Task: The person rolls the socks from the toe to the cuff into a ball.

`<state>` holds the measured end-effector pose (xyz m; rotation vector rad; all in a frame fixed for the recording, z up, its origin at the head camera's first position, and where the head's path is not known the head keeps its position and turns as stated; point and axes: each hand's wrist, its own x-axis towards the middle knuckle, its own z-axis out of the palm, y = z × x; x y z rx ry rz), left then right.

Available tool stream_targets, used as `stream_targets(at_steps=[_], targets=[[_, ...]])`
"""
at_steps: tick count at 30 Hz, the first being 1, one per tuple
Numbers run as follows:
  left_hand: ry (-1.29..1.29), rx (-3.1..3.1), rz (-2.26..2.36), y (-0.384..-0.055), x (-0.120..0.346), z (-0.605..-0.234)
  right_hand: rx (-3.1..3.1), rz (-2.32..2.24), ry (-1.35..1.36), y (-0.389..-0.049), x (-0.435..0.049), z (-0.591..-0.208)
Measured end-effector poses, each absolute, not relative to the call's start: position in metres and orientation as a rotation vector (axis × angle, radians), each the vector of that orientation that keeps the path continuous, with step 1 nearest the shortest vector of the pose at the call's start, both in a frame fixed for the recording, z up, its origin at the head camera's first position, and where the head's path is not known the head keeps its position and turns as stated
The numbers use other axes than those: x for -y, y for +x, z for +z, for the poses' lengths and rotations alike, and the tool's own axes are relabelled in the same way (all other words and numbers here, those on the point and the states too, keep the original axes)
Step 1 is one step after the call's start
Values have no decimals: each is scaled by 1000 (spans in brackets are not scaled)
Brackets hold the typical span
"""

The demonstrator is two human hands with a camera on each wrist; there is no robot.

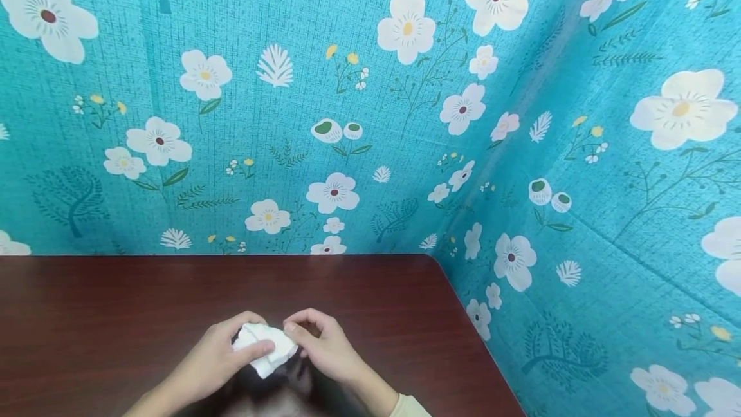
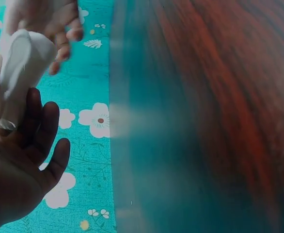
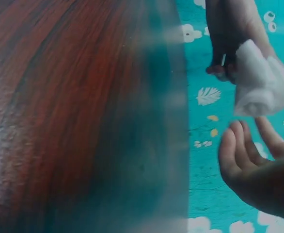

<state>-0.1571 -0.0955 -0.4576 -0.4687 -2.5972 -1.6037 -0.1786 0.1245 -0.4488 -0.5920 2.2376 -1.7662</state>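
A person's two hands meet over the near part of a dark reddish-brown desk. Between them, held above the desktop, is a folded white cloth. The left hand grips it — thumb across the top — while the right hand's thumb and finger pinch its right edge. Turquoise flowered fabric hangs along the far and right sides.

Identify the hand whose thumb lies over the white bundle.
The left hand; the right hand is only at the edge of the white bundle.
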Motion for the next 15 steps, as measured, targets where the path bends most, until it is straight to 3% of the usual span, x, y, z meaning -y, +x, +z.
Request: stream_targets(at_steps=[7, 15], targets=[[-441, 2540, -1633, -157, 94, -461, -2644, -1645, -1130, -172, -118, -444], [-404, 2555, -1643, -158, 92, -465, -2905, -1424, -1272, -168, -114, -443]])
